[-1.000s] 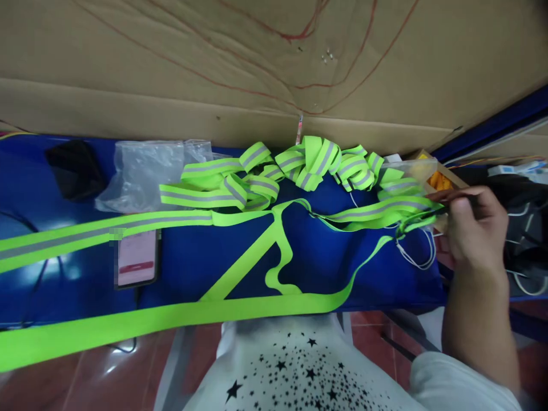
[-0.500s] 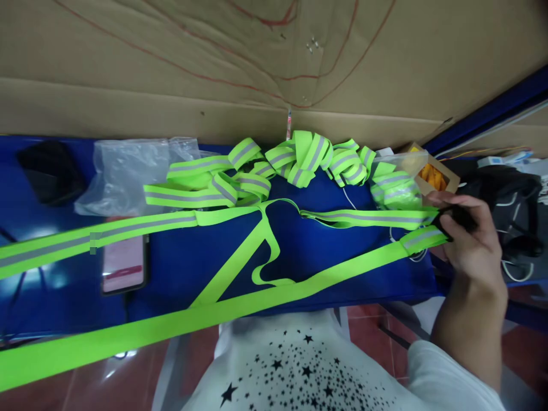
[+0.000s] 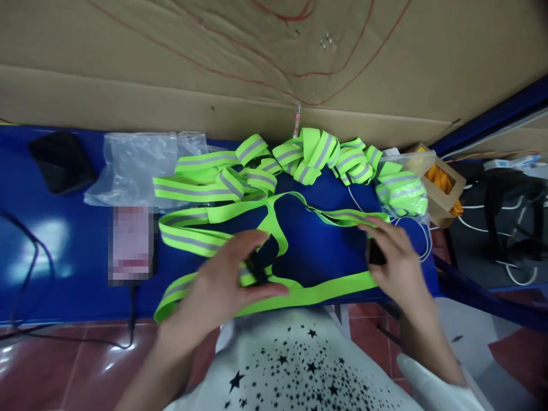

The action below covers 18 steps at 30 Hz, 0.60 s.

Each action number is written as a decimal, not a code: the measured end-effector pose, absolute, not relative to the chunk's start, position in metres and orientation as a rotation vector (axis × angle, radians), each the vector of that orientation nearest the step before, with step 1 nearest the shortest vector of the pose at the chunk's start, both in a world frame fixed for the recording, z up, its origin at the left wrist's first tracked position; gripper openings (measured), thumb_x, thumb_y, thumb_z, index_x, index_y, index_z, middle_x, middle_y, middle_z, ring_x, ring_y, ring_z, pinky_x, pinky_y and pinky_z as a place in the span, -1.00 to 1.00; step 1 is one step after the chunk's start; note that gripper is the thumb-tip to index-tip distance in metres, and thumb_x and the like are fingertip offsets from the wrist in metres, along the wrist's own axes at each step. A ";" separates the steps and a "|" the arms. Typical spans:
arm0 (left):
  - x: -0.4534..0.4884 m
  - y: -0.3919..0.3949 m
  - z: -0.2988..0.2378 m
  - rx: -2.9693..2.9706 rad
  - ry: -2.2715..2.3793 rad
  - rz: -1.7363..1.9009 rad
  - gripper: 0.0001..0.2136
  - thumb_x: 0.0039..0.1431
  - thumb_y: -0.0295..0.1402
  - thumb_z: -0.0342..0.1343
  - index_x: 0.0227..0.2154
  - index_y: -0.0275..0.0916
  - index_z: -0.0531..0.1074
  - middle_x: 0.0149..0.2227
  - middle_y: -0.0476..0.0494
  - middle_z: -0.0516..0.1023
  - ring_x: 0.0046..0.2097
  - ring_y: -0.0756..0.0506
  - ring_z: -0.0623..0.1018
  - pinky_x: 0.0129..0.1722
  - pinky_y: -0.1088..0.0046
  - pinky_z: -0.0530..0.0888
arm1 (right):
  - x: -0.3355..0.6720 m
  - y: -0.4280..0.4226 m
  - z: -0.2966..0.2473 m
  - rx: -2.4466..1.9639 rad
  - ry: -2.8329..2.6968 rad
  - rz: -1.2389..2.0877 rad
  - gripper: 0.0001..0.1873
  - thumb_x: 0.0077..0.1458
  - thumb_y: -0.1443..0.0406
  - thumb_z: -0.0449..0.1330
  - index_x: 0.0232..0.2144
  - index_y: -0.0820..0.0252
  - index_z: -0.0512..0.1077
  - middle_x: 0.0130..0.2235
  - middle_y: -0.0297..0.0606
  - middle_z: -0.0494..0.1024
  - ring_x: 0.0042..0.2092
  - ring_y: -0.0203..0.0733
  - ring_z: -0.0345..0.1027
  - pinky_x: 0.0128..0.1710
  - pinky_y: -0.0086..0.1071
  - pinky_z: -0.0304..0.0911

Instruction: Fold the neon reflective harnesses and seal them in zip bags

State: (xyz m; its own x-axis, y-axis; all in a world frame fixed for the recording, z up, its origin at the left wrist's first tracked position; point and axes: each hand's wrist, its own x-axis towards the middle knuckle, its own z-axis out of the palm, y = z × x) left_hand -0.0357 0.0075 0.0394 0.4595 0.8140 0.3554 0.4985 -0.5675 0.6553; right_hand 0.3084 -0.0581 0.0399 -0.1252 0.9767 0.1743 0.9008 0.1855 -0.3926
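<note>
A neon-yellow reflective harness of straps with grey stripes (image 3: 338,286) is stretched across the front of the blue table. My left hand (image 3: 214,285) grips a black buckle (image 3: 256,269) at its left end, thumb and fingers around it; the strap doubles back in loops beside that hand. My right hand (image 3: 398,268) is closed on another black buckle (image 3: 376,252) at the other end, partly hidden by the fingers. Between the hands, a narrower plain yellow strap (image 3: 276,228) links the upper and lower bands.
Along the back lie several bundled reflective straps (image 3: 306,154), one bundle in a clear bag (image 3: 402,191). Left of them are an empty plastic bag (image 3: 137,165), a black object (image 3: 62,162) and a phone (image 3: 132,245) with a cable. A cardboard box (image 3: 454,185) with orange contents stands right.
My left hand has come into view from the left, bringing the left strap ends inward. My right hand has moved left and slightly down. The straps have gone from taut to looped.
</note>
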 end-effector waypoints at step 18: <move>0.023 -0.005 0.012 2.267 0.844 0.737 -0.24 0.15 0.17 0.22 0.29 -0.12 0.20 0.17 -0.38 0.50 0.17 -0.32 0.59 0.02 0.04 0.66 | 0.225 -0.040 0.036 -1.485 -2.402 0.458 -0.05 0.22 0.54 0.04 0.52 0.19 -0.29 0.44 0.12 0.10 0.39 0.30 0.16 0.33 0.23 0.27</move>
